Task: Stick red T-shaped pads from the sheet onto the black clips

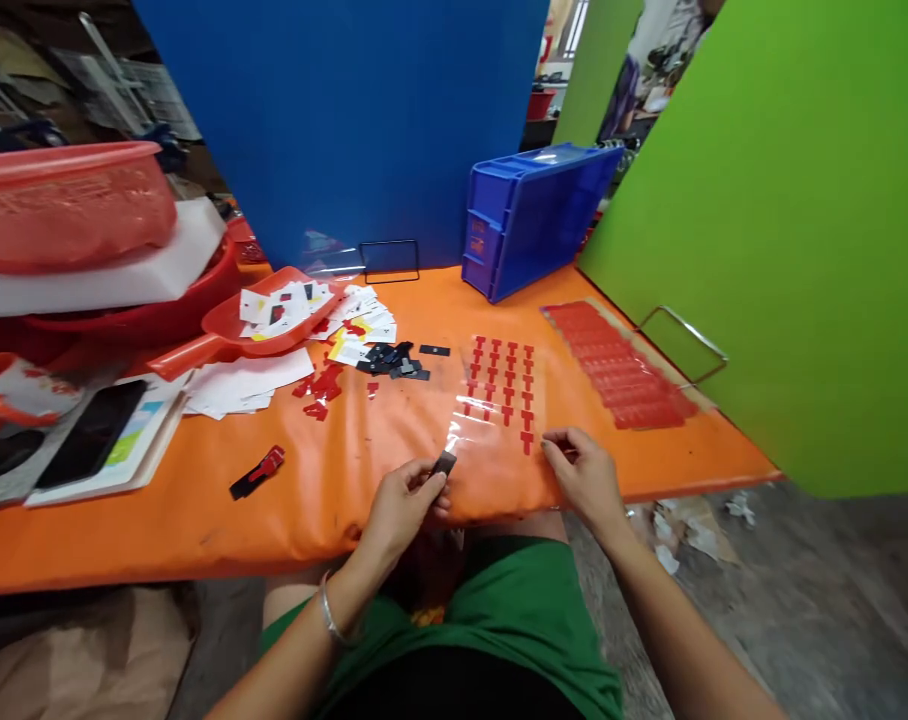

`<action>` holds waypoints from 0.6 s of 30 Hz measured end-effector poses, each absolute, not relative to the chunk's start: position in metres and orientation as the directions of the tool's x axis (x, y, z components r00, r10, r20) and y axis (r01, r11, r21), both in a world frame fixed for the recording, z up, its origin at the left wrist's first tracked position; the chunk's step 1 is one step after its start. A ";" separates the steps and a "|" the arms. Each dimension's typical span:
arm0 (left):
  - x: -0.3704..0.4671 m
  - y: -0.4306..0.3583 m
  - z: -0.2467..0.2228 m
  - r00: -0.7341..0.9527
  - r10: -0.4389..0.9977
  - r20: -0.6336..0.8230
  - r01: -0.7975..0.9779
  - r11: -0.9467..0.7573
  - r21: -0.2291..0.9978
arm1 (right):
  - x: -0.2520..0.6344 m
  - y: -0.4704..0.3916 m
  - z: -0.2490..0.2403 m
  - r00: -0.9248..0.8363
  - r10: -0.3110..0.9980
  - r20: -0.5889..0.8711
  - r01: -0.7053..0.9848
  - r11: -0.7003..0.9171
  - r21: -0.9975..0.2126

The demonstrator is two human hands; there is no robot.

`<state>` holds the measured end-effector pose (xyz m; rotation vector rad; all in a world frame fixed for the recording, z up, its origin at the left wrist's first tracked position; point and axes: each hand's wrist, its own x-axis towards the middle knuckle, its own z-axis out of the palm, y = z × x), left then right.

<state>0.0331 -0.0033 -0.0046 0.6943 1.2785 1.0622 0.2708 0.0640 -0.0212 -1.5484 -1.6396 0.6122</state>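
My left hand (409,503) is closed on a small dark strip (444,463), pinched between thumb and fingers above the front edge of the table. My right hand (585,473) is just right of the lowest red T-shaped piece (527,442). Its thumb and index fingertips are drawn together; anything between them is too small to make out. Rows of red T-shaped pieces (511,367) lie on a clear sheet in front of me. Left of them is a pile of black strips (394,361), with loose red pieces (325,385) beside it.
A red dustpan (214,335) holds white cards. A black strip with a red piece (257,473) lies at front left, near a phone (94,435). A blue bin (536,220) stands at the back; a red sheet (619,365) lies right, by a green panel (784,250).
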 end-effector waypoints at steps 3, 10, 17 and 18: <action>0.045 0.010 -0.006 -0.009 0.923 -0.384 -0.233 0.371 0.899 | 0.272 0.077 -0.025 -0.042 0.965 0.259 0.709 0.212 -0.672; 0.070 0.036 0.000 0.086 0.881 -0.466 -0.255 0.471 0.844 | 0.266 0.095 -0.028 -0.121 0.986 0.118 0.846 0.165 -0.507; 0.092 0.061 0.000 0.083 0.882 -0.464 -0.250 0.469 0.847 | 0.267 0.098 -0.023 -0.161 0.985 0.070 0.866 0.175 -0.468; 0.096 0.066 -0.001 0.079 0.885 -0.460 -0.251 0.464 0.850 | 0.266 0.096 -0.025 -0.153 0.983 0.099 0.871 0.182 -0.457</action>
